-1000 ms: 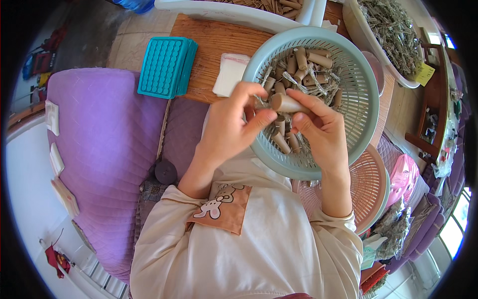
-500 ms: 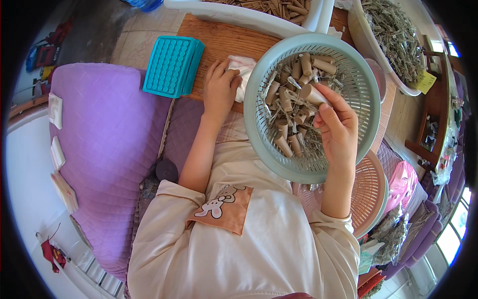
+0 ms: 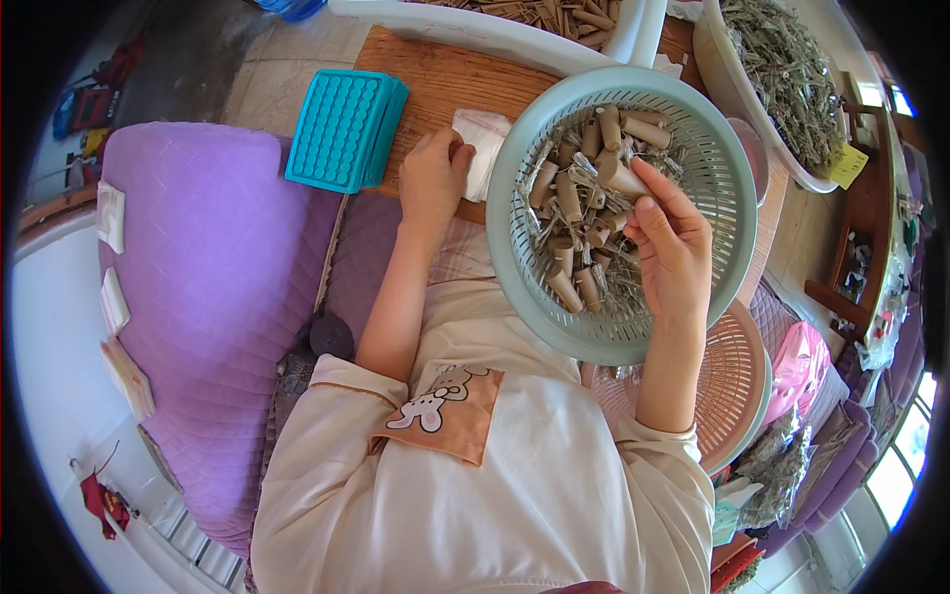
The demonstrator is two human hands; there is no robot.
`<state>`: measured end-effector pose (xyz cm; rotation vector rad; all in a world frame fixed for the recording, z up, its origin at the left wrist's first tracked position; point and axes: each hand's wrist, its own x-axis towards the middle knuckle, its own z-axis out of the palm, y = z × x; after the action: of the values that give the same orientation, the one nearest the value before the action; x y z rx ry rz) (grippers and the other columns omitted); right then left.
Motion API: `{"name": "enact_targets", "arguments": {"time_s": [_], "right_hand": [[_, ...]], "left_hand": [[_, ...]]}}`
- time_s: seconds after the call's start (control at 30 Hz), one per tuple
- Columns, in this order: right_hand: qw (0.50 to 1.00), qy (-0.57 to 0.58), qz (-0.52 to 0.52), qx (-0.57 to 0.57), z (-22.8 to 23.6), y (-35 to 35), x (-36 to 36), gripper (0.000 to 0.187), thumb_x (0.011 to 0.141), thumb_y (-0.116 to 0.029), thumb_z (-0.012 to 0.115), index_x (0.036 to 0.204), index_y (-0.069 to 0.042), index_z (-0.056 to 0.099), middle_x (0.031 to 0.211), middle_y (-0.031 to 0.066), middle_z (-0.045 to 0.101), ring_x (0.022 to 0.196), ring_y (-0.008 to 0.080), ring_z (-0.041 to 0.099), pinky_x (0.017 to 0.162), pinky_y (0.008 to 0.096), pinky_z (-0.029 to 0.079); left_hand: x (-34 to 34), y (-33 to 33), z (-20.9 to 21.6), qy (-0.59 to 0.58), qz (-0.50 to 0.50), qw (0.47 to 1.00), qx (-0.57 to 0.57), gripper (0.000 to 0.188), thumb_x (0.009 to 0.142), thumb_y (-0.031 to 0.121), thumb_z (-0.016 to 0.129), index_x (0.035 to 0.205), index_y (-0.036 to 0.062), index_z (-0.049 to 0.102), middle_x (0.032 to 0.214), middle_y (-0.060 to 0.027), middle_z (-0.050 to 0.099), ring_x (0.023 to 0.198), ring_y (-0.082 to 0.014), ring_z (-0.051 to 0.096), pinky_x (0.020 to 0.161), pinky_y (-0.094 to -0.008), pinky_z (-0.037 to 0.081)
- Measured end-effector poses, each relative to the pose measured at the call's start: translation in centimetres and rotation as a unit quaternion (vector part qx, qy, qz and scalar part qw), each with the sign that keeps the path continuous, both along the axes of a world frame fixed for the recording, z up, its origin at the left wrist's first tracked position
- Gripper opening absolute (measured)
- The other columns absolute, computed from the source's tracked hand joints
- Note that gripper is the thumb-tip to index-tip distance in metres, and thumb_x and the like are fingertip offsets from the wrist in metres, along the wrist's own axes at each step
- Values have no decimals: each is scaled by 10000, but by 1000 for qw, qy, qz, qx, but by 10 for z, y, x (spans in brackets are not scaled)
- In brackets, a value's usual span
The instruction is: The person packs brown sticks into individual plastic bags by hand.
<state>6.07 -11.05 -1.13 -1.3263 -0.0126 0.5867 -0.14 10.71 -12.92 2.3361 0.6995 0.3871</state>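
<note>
My right hand (image 3: 671, 233) pinches a tan cork-shaped cylinder (image 3: 621, 178) between thumb and fingers over a grey-green colander (image 3: 515, 247). Inside the colander lie several similar tan cylinders (image 3: 568, 197), tangled with thin, silvery wire strands (image 3: 621, 282). On the wooden board (image 3: 465, 84), my left hand (image 3: 431, 178) is curled closed beside a flat white packet (image 3: 485, 148). Its fingertips are turned out of sight, so whatever they may hold is hidden.
A stack of teal trays with round bumps (image 3: 341, 129) stands left of my left hand. Beyond the board is a white tub (image 3: 475, 25) of brown pieces. A basin (image 3: 712, 69) of tangled wires stands far right. An orange-pink basket (image 3: 727, 386) sits below the colander.
My left hand's fingers have curled in, and the hand has drawn slightly off the white packet. My right hand stays over the colander; its cork-shaped cylinder has tipped slightly.
</note>
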Motion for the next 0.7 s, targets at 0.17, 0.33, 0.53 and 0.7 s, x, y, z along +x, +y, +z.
{"name": "enact_targets", "arguments": {"time_s": [0.17,0.33,0.53,0.7], "right_hand": [[999,-15,29,-13,1,-1,-2,285,828,-51,540,1106,11,543,842,14,568,659,38,500,618,167,445],[999,-43,29,-13,3,3,-4,287,823,-7,527,1107,36,514,883,37,572,701,61,535,637,180,461],[990,-137,13,6,23,25,-14,255,785,56,549,1038,34,545,905,50,569,764,61,528,644,178,458],[986,-165,24,-23,38,36,-17,240,771,53,573,1010,42,555,877,55,587,729,61,531,623,174,450]], "left_hand": [[-4,12,-1,-60,-16,997,-36,133,761,124,599,813,10,556,755,-133,619,691,-260,605,598,-342,461],[-16,23,33,-35,30,959,-279,168,778,64,589,929,-6,567,748,-83,644,702,-95,601,602,-224,445],[-34,11,89,-21,7,965,-262,299,691,35,684,966,6,570,700,-55,630,615,-54,540,555,-184,402],[-41,-6,113,-36,-37,953,-299,331,667,-14,691,972,10,563,701,-52,630,622,-41,533,556,-171,401]]}}
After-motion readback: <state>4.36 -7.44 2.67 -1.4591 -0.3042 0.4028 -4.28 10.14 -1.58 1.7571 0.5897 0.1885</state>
